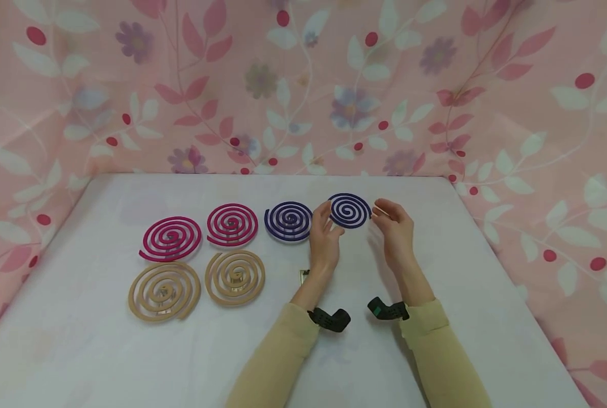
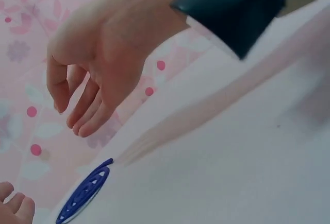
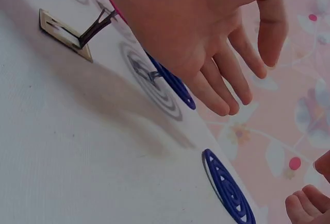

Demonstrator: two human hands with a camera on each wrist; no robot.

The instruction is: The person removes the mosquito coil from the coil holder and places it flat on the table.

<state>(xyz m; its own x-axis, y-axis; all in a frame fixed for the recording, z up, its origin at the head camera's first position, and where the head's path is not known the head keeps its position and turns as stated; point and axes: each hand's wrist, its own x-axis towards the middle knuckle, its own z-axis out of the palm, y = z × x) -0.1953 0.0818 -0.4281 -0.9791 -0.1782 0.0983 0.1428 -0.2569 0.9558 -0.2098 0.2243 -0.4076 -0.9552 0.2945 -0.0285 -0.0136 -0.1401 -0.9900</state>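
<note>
A dark blue mosquito coil (image 1: 349, 211) lies flat on the white table between my two hands. My left hand (image 1: 325, 241) is at its left side, fingers loosely bent and apart from each other, holding nothing. My right hand (image 1: 396, 229) is at the coil's right edge, its fingers lightly curved and also holding nothing. In the left wrist view the right hand (image 2: 103, 69) hovers above the table near the blue coil (image 2: 85, 193). The right wrist view shows the left hand (image 3: 206, 49) hanging beyond a small metal stand (image 3: 67, 36).
Another blue coil (image 1: 289, 221) sits raised on a stand beside my left hand. Farther left are two pink coils (image 1: 232, 225) and two tan coils (image 1: 165, 292), with metal stands showing under them. Flowered cloth (image 1: 263, 85) hangs behind the table.
</note>
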